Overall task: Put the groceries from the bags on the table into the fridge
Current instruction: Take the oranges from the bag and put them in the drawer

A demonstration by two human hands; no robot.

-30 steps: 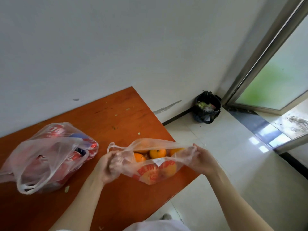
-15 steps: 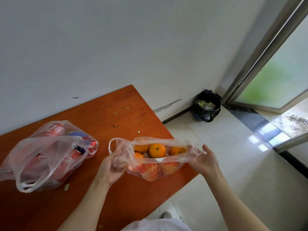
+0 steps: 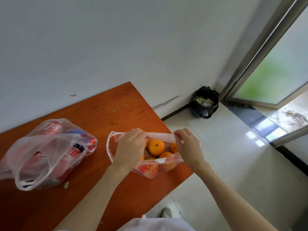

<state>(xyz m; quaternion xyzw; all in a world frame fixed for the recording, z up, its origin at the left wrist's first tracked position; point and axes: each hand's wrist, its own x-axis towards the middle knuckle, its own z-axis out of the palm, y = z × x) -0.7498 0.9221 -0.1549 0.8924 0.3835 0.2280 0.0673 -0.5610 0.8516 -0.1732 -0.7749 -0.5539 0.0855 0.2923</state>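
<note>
A clear plastic bag with red print (image 3: 150, 170) sits near the right corner of the orange-brown table (image 3: 106, 117). Several oranges (image 3: 156, 147) show through its open mouth. My left hand (image 3: 130, 147) pinches the bag's rim on the left side, and my right hand (image 3: 188, 145) pinches the rim on the right, holding the mouth apart. A second clear bag (image 3: 48, 153) with red and blue packages lies on the table to the left, untouched. No fridge is in sight.
A black bin with rubbish (image 3: 205, 102) stands in the floor corner beyond the table. A glass door with a metal frame (image 3: 260, 52) is at the right. White tiled floor (image 3: 233, 164) runs along the table's right edge. A white wall backs the table.
Both hands have shifted from the bag's outer ends to its upper rim, closer together. The bag's mouth now gapes wider and more oranges show.
</note>
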